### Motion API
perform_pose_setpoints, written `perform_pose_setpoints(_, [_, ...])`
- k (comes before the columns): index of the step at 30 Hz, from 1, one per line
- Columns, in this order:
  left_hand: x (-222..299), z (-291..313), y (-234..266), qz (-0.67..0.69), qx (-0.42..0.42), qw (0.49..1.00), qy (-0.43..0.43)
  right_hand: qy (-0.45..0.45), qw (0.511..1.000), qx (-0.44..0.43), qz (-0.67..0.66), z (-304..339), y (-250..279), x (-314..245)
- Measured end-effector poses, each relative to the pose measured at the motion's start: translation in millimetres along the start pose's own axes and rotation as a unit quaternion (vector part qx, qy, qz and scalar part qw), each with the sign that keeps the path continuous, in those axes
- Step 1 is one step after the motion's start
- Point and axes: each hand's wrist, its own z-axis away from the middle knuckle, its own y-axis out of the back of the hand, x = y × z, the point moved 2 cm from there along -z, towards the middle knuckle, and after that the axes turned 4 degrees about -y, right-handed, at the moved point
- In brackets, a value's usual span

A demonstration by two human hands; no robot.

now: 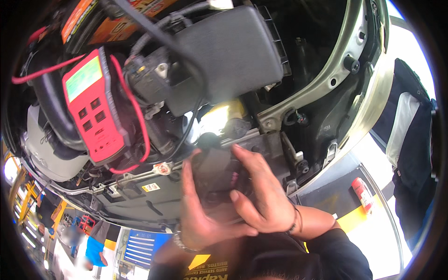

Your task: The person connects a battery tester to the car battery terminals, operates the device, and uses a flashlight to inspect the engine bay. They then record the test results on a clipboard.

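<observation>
A person's left hand [198, 217] and right hand [263, 200] grip a dark object [214, 175] between them, by the engine bay's front panel [140, 199]; blur hides its details; printing marks the red tester [97, 112] and, upside down, the shirt [247, 259].

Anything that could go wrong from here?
1. The dark box, held between the left hand and right hand at the edge of the engine bay, might drop into it if the grip slips.
2. The red tester sits among the engine parts; a tug on the red cable could shift it.
3. The black cable loops near the hands and might snag.
</observation>
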Motion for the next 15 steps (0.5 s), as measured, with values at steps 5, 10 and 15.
perform_pose_setpoints(5, [2.9,-25.4,17.7,-0.379,-0.122,0.913,-0.083,-0.045,0.996,0.045,-0.07,4.7,-9.5,28.1])
perform_pose_setpoints(10, [-1.0,-38.3,27.9,-0.404,-0.171,0.898,-0.04,-0.041,0.993,0.044,-0.103,4.2,-22.7,34.8])
perform_pose_setpoints(15, [-12.7,-41.0,23.8,-0.456,-0.13,0.88,0.017,-0.068,0.98,0.01,-0.186,3.7,-25.0,42.2])
